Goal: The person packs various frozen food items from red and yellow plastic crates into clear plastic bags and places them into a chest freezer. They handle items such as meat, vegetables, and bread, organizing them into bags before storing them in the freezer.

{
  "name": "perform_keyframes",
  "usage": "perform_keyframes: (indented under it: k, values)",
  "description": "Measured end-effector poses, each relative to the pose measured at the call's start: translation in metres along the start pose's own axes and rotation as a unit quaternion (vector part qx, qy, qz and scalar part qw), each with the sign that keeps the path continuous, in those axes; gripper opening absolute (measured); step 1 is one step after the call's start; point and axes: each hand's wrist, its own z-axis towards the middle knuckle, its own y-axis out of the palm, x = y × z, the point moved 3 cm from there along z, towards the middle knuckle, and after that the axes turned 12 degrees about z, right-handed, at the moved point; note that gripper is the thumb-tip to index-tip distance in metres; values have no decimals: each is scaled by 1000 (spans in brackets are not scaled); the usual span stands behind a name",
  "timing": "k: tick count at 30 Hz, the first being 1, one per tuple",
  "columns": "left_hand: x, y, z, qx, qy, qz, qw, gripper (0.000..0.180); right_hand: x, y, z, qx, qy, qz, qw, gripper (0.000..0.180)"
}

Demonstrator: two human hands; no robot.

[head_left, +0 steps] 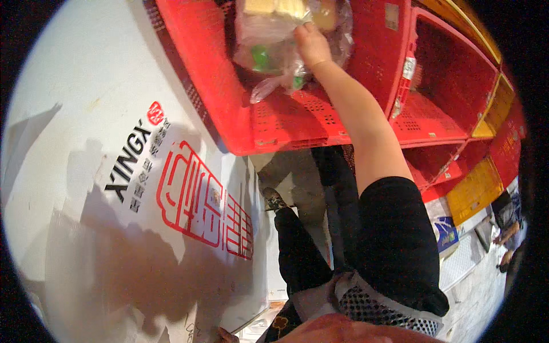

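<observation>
My right hand (313,46) reaches up into a red plastic crate (194,40), its fingers closed on a clear plastic bag (274,43). Through the film show pale yellow blocks, something white and a few green spots; what they are I cannot make out. The bag's loose end hangs toward the crate's perforated lower wall. Of my left hand only what look like fingertips (229,335) show at the bottom edge, beside a large white panel; the rest of that hand is hidden.
The white panel (51,171), printed in red and black, fills the left side. More red crates (440,68) and yellow ones (474,191) are stacked on the right. Below the near crate are my legs and a shoe (274,198). Another person's hands (508,260) show at the far right.
</observation>
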Motion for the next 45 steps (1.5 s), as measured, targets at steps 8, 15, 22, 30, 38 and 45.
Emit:
perform_keyframes:
  k: [8, 15, 22, 30, 38, 45]
  values:
    - [5, 12, 31, -4, 31, 6, 999, 86, -43, 34, -94, -75, 94, 85, 989, 49]
    - [3, 16, 34, 2, 38, 10, 999, 86, -39, 62, -80, -124, 222, -53, 966, 81]
    - [6, 15, 32, 13, 40, 11, 999, 87, -5, 79, -70, -61, 241, 169, 954, 49]
    - [4, 14, 22, 41, 49, -4, 998, 88, -56, 4, -32, -96, 121, 120, 981, 33]
    - [-2, 0, 17, 168, 109, -5, 980, 89, -139, -122, -22, -122, 140, 122, 975, 21]
    - [13, -16, 38, 208, 83, 34, 974, 86, -242, -227, -119, -174, -45, 68, 981, 36]
